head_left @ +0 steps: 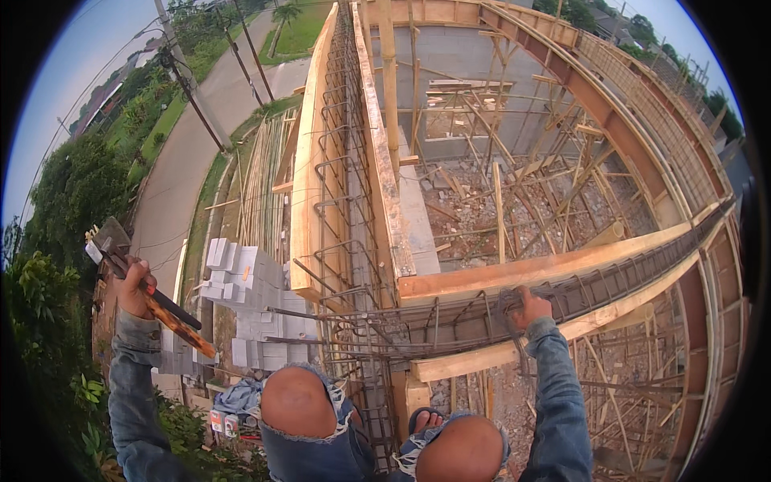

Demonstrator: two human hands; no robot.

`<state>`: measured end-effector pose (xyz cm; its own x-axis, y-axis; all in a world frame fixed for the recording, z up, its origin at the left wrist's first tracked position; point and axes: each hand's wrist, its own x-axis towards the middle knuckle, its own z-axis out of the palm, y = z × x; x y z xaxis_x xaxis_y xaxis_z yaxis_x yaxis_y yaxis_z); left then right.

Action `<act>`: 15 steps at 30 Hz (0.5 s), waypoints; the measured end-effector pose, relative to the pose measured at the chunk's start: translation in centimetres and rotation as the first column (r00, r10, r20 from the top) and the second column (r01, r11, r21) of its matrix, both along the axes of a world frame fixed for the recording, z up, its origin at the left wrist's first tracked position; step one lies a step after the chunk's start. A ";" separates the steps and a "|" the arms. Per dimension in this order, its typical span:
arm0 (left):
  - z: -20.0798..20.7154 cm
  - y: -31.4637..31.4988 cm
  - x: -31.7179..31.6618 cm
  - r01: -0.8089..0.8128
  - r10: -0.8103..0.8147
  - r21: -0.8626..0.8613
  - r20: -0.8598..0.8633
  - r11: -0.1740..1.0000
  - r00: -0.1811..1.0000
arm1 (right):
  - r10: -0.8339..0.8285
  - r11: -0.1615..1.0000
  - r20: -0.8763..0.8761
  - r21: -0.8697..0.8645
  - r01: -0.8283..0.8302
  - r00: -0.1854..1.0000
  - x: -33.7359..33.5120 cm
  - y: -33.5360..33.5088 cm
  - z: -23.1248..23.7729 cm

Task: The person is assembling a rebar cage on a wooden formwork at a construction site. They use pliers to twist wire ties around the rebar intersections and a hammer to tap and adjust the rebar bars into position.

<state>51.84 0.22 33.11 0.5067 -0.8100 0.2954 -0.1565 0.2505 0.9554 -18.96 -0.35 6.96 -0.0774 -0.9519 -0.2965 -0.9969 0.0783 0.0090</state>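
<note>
My left hand (133, 289) is closed round a hammer (181, 328) with a worn wooden handle, raised off to the left side. A second tool with a black and red handle (172, 304) lies along it in the same grip; its kind is unclear. My right hand (533, 308) is closed on a bundle of thin dark wire (509, 302), over the rebar cage (470, 321) that runs to the right between boards. Some strands hang below the hand. Another rebar cage (333, 177) stretches away ahead between wooden form boards (309, 225), meeting the first near my knees.
I am perched high on the formwork, knees bent. Pale blocks (261, 297) are stacked below on the left, near bamboo poles (261, 185). Wooden props (499, 210) and rubble (450, 217) fill the room below. Utility poles (193, 100) stand beside the road (173, 193).
</note>
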 end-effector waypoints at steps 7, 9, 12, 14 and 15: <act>0.0 -2.0 -3.1 0.374 -0.370 0.031 -0.091 0.927 0.924 | -0.205 0.838 0.294 -0.440 0.323 0.933 0.1 3.2 0.0; -0.1 -2.8 -4.6 0.425 -0.423 0.007 -0.079 0.905 0.903 | -0.248 0.835 0.370 -0.387 0.391 0.895 1.4 4.2 -0.2; 0.1 -4.0 -7.5 0.470 -0.467 0.009 -0.105 0.882 0.878 | -0.330 0.840 0.454 -0.259 0.477 0.828 3.6 4.6 -0.1; 0.1 -5.0 -10.1 0.450 -0.444 0.023 -0.118 0.893 0.888 | -0.377 0.832 0.472 -0.205 0.516 0.797 4.9 4.4 -0.2; 0.0 -5.4 -11.6 0.471 -0.462 0.018 -0.161 0.882 0.872 | -0.415 0.833 0.453 -0.160 0.530 0.789 5.3 4.1 -0.2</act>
<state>40.27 -5.21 33.14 0.1003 -0.9756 0.1954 0.1098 0.2060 0.9724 -13.62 3.73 6.71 -0.4734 -0.8692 -0.1430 -0.7480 0.4823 -0.4559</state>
